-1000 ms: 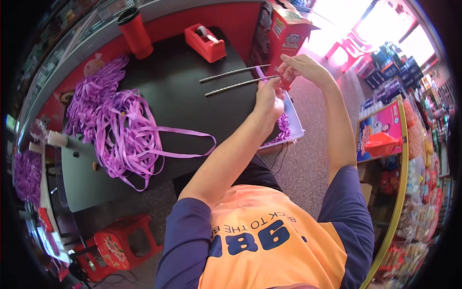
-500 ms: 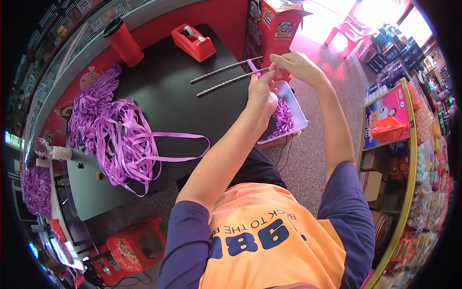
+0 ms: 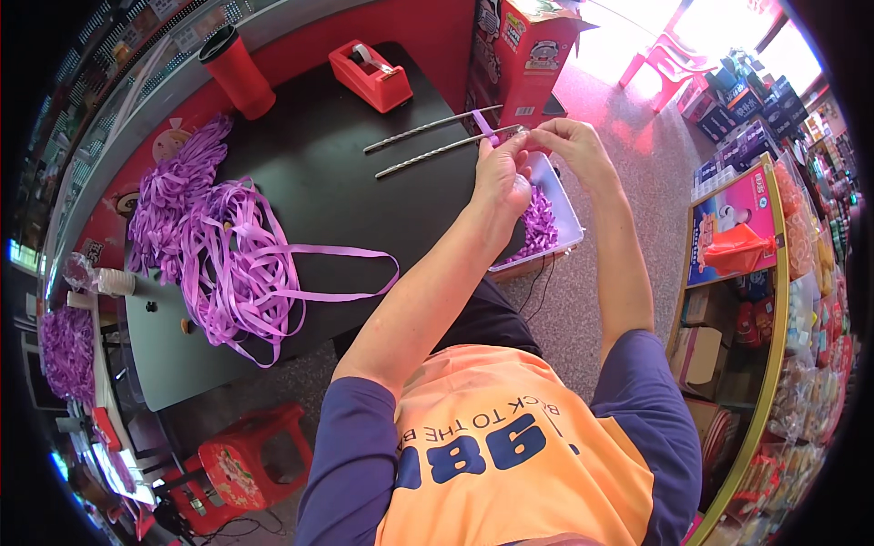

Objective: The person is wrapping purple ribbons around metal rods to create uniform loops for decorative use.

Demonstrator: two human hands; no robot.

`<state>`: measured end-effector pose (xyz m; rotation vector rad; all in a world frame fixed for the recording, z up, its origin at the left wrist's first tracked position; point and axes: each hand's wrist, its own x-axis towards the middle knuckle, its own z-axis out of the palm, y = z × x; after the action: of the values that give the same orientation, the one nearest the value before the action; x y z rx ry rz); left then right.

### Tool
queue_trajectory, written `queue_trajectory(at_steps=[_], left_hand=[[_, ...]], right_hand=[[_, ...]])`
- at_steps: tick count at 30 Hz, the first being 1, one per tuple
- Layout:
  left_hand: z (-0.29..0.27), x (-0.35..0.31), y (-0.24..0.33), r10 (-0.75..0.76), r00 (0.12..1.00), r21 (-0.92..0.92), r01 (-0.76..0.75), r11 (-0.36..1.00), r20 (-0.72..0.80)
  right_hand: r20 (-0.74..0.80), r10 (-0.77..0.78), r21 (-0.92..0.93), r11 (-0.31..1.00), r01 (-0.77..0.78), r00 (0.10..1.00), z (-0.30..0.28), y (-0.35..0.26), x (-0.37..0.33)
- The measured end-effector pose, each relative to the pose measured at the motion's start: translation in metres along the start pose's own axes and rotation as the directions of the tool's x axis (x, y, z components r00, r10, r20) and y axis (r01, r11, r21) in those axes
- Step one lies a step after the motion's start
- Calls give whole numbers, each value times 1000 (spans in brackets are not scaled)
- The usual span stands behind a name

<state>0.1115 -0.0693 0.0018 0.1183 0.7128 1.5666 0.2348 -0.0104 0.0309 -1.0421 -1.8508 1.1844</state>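
Two twisted metal rods (image 3: 428,157) lie nearly parallel, reaching out over the dark tabletop, with a short purple ribbon (image 3: 484,126) looped across them near their right ends. My left hand (image 3: 503,179) is closed at the lower edge of this ribbon, beside the end of the nearer rod. Just to its right, my right hand (image 3: 577,153) has its fingertips pinched together close to that rod's tip. What the right fingers hold, if anything, is too small to make out. A loose heap of long purple ribbon (image 3: 238,264) spreads over the left of the table.
On the table (image 3: 364,209) stand a red tape dispenser (image 3: 370,76) and a red cylinder (image 3: 238,75). A white bin (image 3: 572,232) of purple ribbon pieces sits below my hands. Nearby are a red carton (image 3: 523,64), a red stool (image 3: 250,460) and a goods shelf (image 3: 774,300).
My right hand has drawn down and to the right, from above the rod's end to beside it. The left hand stays at the ribbon.
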Motion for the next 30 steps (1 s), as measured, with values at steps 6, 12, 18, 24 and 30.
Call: queue_trajectory(at_steps=[6,12,18,24,30], left_hand=[[6,-6,-1,-61,998,-137,58,989,-17],[5,-8,0,-49,999,-136,51,989,16],[8,-10,-1,-43,999,-146,40,989,-17],[7,-10,0,-49,998,-147,45,988,-30],[8,-10,1,-47,999,-129,45,991,-15]], right_hand=[[69,-107,-235,965,120,992,-3,-29,29],[484,28,-440,872,216,874,22,-54,73],[590,163,-517,828,216,791,28,-42,100],[575,155,-540,810,230,803,28,-36,103],[556,120,-564,781,267,823,28,-37,99]])
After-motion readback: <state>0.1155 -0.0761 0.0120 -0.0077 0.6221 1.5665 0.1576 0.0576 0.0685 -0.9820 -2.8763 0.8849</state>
